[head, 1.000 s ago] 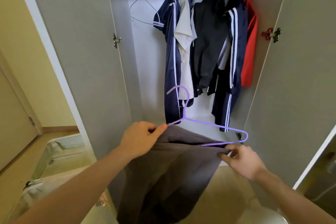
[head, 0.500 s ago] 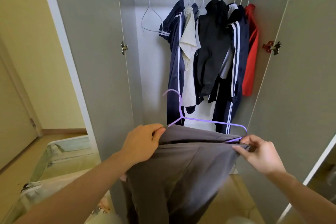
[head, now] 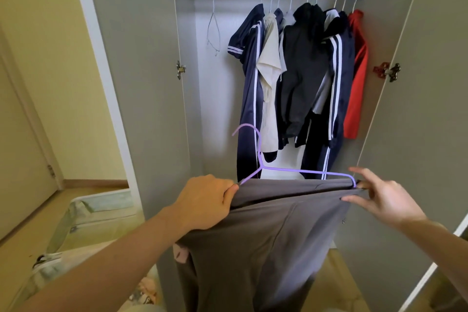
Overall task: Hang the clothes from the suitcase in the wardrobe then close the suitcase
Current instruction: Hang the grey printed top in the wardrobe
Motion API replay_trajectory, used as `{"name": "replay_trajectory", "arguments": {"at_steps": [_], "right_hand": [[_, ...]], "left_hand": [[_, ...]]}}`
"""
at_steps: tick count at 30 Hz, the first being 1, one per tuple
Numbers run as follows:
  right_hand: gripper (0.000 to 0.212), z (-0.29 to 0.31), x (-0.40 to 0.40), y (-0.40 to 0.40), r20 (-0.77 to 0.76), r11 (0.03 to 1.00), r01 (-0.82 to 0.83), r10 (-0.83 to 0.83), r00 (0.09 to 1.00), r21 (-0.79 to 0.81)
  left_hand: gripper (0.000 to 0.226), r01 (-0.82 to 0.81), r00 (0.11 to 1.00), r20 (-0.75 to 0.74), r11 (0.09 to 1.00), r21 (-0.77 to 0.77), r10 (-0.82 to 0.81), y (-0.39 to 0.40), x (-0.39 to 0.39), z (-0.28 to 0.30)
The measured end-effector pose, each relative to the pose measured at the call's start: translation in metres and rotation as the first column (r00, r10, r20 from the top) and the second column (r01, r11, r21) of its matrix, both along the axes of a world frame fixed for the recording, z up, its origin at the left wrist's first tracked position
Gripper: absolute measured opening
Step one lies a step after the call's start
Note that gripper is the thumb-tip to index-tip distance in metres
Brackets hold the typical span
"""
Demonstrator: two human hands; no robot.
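Grey trousers (head: 278,230) higher on wire hanger (head: 301,172)

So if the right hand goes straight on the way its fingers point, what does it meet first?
The right hand points up and left, so it would likely meet the striped navy trousers hanging in the wardrobe first, though depth is unclear.

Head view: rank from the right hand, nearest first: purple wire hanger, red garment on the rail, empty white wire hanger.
1. Purple wire hanger: its right end sits at the right hand.
2. Red garment: above, at the rail's right end.
3. Empty white wire hanger: upper left, apart from the clothes.
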State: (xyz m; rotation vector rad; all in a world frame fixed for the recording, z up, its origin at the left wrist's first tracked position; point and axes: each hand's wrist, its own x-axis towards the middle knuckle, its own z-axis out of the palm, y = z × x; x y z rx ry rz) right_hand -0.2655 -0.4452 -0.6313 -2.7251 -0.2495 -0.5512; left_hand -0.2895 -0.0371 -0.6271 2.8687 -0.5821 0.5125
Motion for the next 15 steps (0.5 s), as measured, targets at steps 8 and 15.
{"name": "replay_trajectory", "arguments": {"at_steps": [8,15], "right_hand": [[0.054,0.015,-0.006,0.017,0.039,0.977,-0.167,0.173,0.984,-0.136],[0.033,0.022,-0.001,0.043,0.043,0.913,-0.354,0.37,0.928,-0.201]], "left_hand": [[0.041,-0.132,0.968,-0.248,0.907,-0.401,0.031,0.003,0.003,-0.015],[0.041,0.018,0.986,-0.143,0.914,-0.406,-0.083,-0.023,0.011,-0.019]]}}
